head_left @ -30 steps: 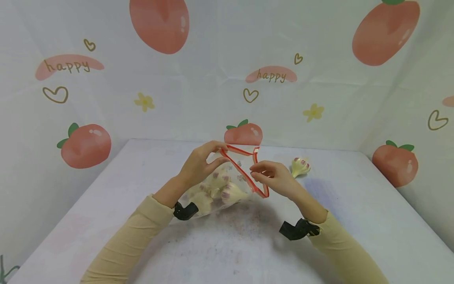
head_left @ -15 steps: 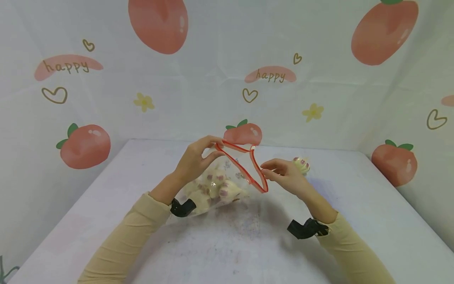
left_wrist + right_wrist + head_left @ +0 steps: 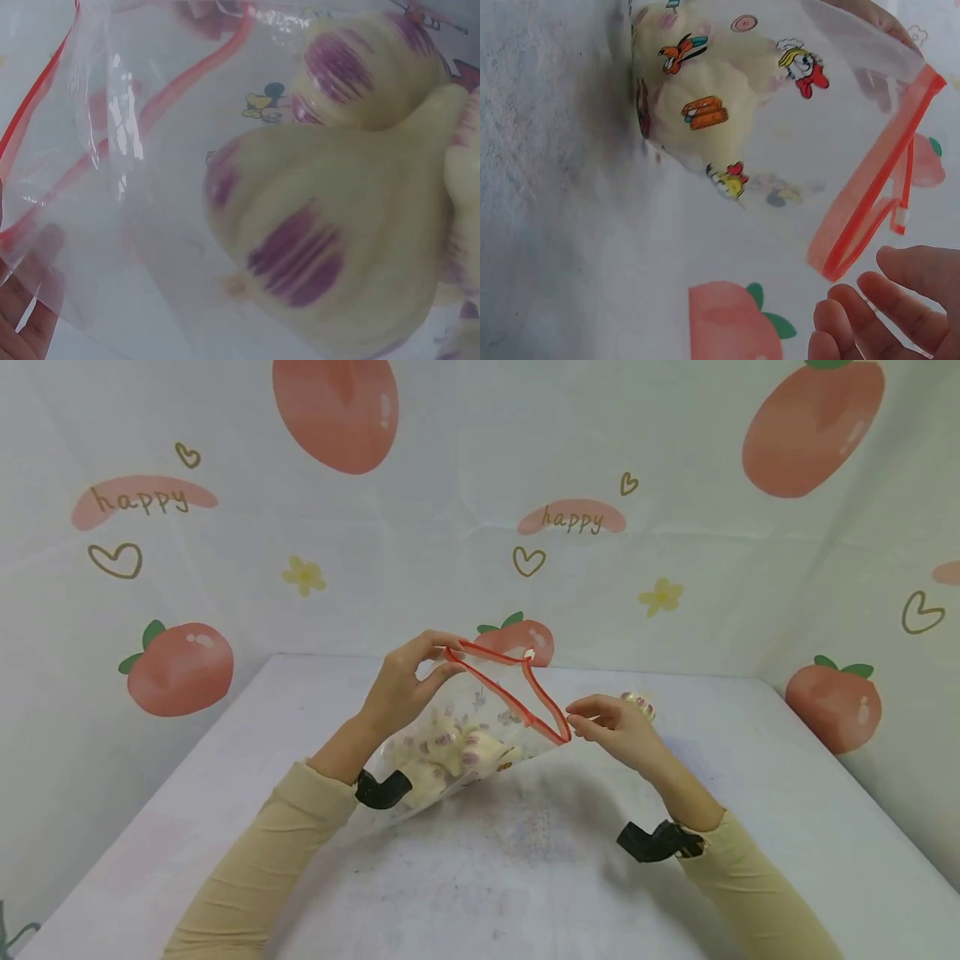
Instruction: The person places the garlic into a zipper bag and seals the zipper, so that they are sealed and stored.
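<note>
A clear zip bag (image 3: 480,697) with a red rim and cartoon prints hangs tilted, its mouth spread apart toward the right. Several garlic bulbs (image 3: 480,752) with purple streaks lie in its lower part; the left wrist view shows one bulb (image 3: 322,232) close up through the plastic. My left hand (image 3: 405,681) pinches the rim at its upper left end. My right hand (image 3: 615,727) is beside the rim's right corner, thumb and fingers apart with nothing between them in the right wrist view. Whether a fingertip touches the rim I cannot tell.
One more garlic bulb (image 3: 640,703) lies on the white table (image 3: 480,877) behind my right hand, partly hidden by it. A white cloth printed with fruit (image 3: 420,527) stands at the back and sides. Black camera mounts (image 3: 384,790) sit on both wrists.
My left hand has moved up and a little left, lifting the bag's mouth. From in front of the mouth, my right hand has moved right, past the corner. It now partly covers the loose bulb.
</note>
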The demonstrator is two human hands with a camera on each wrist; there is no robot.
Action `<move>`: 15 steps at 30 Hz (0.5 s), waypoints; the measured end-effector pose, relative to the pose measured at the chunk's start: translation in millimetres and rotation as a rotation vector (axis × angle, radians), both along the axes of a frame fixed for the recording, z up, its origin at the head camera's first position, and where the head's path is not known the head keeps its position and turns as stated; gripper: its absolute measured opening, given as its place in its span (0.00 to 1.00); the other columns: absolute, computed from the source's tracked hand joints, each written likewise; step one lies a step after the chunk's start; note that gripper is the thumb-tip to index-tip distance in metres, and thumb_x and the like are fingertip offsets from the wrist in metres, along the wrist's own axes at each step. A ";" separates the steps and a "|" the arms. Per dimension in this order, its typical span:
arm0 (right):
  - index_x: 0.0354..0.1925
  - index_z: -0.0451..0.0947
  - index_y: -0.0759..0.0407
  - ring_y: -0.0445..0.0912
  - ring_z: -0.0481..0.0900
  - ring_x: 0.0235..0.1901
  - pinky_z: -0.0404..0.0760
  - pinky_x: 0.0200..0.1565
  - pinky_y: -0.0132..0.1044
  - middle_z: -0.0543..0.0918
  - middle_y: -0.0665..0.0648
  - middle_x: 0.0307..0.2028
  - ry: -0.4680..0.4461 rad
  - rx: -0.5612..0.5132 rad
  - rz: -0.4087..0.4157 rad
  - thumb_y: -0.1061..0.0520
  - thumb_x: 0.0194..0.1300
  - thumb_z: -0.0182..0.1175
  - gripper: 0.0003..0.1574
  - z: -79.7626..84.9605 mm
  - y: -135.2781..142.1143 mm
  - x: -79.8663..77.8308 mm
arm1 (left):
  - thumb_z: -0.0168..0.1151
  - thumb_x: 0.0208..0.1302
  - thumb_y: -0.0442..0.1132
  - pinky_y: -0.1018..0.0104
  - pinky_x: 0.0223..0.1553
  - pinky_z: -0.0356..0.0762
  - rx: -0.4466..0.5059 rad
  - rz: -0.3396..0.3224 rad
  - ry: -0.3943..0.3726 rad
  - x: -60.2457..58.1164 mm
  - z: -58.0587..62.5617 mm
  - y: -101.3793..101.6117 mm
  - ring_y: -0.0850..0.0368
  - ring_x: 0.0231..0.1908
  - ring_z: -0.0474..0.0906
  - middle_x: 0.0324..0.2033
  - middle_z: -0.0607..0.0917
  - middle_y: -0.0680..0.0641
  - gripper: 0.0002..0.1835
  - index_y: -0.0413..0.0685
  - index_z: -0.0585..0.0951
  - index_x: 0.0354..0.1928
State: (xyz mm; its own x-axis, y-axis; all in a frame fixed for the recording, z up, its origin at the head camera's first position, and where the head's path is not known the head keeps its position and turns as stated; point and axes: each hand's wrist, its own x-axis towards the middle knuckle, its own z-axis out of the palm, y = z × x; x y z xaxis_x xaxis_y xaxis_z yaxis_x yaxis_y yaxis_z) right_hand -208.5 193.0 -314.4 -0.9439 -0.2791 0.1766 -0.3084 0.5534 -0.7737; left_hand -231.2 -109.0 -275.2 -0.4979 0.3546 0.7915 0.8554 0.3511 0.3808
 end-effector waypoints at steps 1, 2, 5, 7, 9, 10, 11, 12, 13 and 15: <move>0.49 0.77 0.64 0.40 0.81 0.33 0.80 0.38 0.34 0.83 0.66 0.44 -0.003 0.005 -0.010 0.54 0.65 0.59 0.19 -0.1 1.3 0.2 | 0.64 0.55 0.30 0.56 0.52 0.79 0.003 0.000 -0.001 0.0 0.4 -0.2 0.49 0.46 0.81 0.44 0.83 0.41 0.12 0.38 0.76 0.41; 0.49 0.77 0.64 0.40 0.81 0.33 0.80 0.38 0.34 0.82 0.66 0.45 -0.007 0.005 -0.017 0.54 0.65 0.59 0.19 -0.2 2.8 0.3 | 0.65 0.55 0.30 0.56 0.52 0.79 0.006 0.000 -0.002 0.3 0.9 -0.5 0.49 0.46 0.81 0.44 0.83 0.41 0.12 0.37 0.76 0.41; 0.50 0.77 0.64 0.37 0.81 0.34 0.80 0.39 0.34 0.82 0.65 0.45 -0.006 0.013 -0.037 0.53 0.65 0.58 0.20 -1.0 8.6 -0.4 | 0.65 0.54 0.30 0.55 0.51 0.79 0.013 0.002 -0.007 1.4 1.3 -1.1 0.49 0.46 0.80 0.44 0.83 0.40 0.13 0.37 0.76 0.41; 0.50 0.77 0.63 0.35 0.81 0.33 0.80 0.39 0.33 0.82 0.65 0.45 0.001 0.023 -0.052 0.52 0.65 0.58 0.20 -2.5 13.8 -2.1 | 0.66 0.53 0.29 0.55 0.51 0.79 0.017 0.002 -0.014 2.2 1.2 -1.5 0.49 0.46 0.80 0.44 0.83 0.40 0.13 0.36 0.76 0.41; 0.50 0.77 0.63 0.34 0.80 0.33 0.80 0.39 0.32 0.83 0.64 0.44 0.004 0.033 -0.070 0.51 0.65 0.58 0.20 -4.4 19.4 -4.6 | 0.66 0.54 0.30 0.56 0.51 0.79 0.016 0.006 -0.021 2.9 0.9 -1.7 0.49 0.47 0.80 0.44 0.83 0.40 0.13 0.36 0.76 0.41; 0.50 0.77 0.62 0.34 0.80 0.32 0.80 0.39 0.32 0.83 0.64 0.44 0.004 0.039 -0.083 0.51 0.65 0.57 0.21 -5.7 22.5 -6.1 | 0.66 0.54 0.30 0.56 0.51 0.79 0.017 0.007 -0.025 3.4 0.9 -1.7 0.49 0.47 0.80 0.44 0.83 0.40 0.13 0.36 0.76 0.41; 0.50 0.77 0.62 0.34 0.80 0.32 0.79 0.39 0.32 0.83 0.64 0.43 0.004 0.044 -0.095 0.50 0.66 0.57 0.21 -6.9 25.5 -7.8 | 0.66 0.54 0.30 0.56 0.51 0.79 0.017 0.007 -0.027 3.4 0.5 -1.8 0.49 0.47 0.80 0.45 0.83 0.40 0.13 0.36 0.76 0.41; 0.51 0.77 0.62 0.34 0.80 0.31 0.79 0.38 0.32 0.83 0.64 0.43 0.002 0.046 -0.108 0.50 0.66 0.57 0.21 -7.9 28.3 -9.2 | 0.66 0.54 0.30 0.56 0.51 0.79 0.018 0.008 -0.028 3.5 0.1 -2.0 0.49 0.47 0.80 0.45 0.84 0.40 0.13 0.36 0.76 0.41; 0.51 0.77 0.62 0.34 0.80 0.32 0.79 0.39 0.33 0.83 0.65 0.43 -0.007 0.046 -0.121 0.49 0.66 0.57 0.22 -8.8 30.9 -10.3 | 0.66 0.54 0.30 0.56 0.51 0.79 0.018 0.008 -0.029 3.4 -0.5 -2.0 0.49 0.47 0.80 0.45 0.84 0.40 0.13 0.36 0.76 0.41; 0.52 0.76 0.62 0.34 0.80 0.32 0.79 0.39 0.34 0.82 0.65 0.44 -0.018 0.045 -0.150 0.48 0.66 0.56 0.23 -10.2 36.3 -12.3 | 0.66 0.54 0.30 0.56 0.51 0.79 0.016 0.008 -0.027 3.2 -1.6 -2.1 0.49 0.47 0.80 0.45 0.84 0.40 0.13 0.36 0.76 0.41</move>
